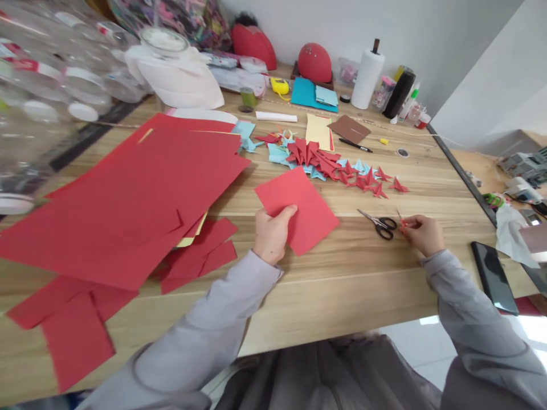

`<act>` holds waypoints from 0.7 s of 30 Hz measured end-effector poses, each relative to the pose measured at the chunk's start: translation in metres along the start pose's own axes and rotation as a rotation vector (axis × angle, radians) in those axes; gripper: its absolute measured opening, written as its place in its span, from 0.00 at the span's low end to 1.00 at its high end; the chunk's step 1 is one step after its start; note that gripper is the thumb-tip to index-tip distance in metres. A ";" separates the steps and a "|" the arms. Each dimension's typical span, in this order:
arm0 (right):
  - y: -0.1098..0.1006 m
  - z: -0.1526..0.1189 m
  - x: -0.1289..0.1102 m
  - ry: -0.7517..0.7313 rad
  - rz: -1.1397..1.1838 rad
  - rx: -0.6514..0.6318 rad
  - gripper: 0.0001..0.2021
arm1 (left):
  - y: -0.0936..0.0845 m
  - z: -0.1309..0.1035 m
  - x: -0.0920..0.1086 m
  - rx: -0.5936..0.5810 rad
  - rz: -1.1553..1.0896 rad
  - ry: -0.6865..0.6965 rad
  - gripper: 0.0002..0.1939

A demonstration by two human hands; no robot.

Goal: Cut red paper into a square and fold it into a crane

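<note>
My left hand [273, 233] is closed on a red square of paper [314, 213], thumb on top, held over the middle of the table. On the right, my right hand [425, 234] pinches a small orange-handled tool [403, 225] with a thin pointed metal tip; the fingers hide most of it. Just left of that tool, black-handled scissors [382, 222] lie on the wood with their blades pointing left. Beyond both hands is a cluster of folded red paper cranes [365, 179], mixed with light blue ones [280, 152].
Large red paper sheets [128, 199] cover the left side, with red paper strips [79, 336] below them. A black phone [494, 278] lies at the right edge. Further back are a black pen [355, 145], a paper towel roll [368, 78] and plastic bottles [38, 74].
</note>
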State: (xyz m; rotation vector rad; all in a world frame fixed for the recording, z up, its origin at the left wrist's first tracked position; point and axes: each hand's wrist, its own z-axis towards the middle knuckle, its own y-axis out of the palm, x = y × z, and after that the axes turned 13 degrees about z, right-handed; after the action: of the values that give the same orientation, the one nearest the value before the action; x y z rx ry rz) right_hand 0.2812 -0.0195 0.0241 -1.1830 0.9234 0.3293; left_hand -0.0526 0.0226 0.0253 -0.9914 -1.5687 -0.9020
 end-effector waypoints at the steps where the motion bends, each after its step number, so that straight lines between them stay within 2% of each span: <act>1: -0.003 0.004 0.005 0.048 0.018 -0.034 0.13 | 0.000 0.000 0.000 -0.002 0.006 0.000 0.15; 4: -0.005 0.009 0.009 0.114 0.051 -0.110 0.13 | 0.001 -0.002 0.001 -0.007 0.013 -0.005 0.15; 6: 0.000 0.005 0.004 0.112 0.027 -0.058 0.11 | 0.002 -0.003 0.003 -0.002 0.009 -0.019 0.14; 7: 0.003 0.001 -0.002 0.090 0.002 0.010 0.10 | 0.002 -0.003 0.005 0.000 0.006 -0.028 0.14; 8: 0.008 -0.005 -0.009 0.010 -0.030 0.059 0.10 | 0.002 -0.004 0.006 0.003 0.004 -0.033 0.13; 10: 0.021 -0.019 -0.029 -0.186 -0.026 0.052 0.08 | 0.001 -0.005 0.008 0.007 0.002 -0.032 0.12; 12: 0.037 -0.032 -0.054 -0.322 0.055 -0.037 0.08 | 0.000 -0.005 0.008 -0.003 0.003 -0.027 0.12; 14: 0.055 -0.042 -0.079 -0.384 0.192 -0.141 0.08 | -0.001 -0.005 0.006 -0.043 0.016 -0.029 0.12; 17: 0.081 -0.047 -0.104 -0.323 0.426 -0.307 0.11 | -0.003 -0.006 0.001 -0.153 0.054 -0.040 0.12; 21: 0.102 -0.050 -0.108 -0.081 0.724 -0.488 0.16 | -0.004 -0.012 -0.003 -0.327 0.086 -0.011 0.17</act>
State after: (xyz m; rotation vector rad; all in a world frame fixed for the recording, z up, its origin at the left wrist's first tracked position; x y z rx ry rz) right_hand 0.1260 -0.0005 0.0367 -1.2207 1.2199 1.2311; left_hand -0.0514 0.0094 0.0248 -1.2847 -1.4016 -1.1165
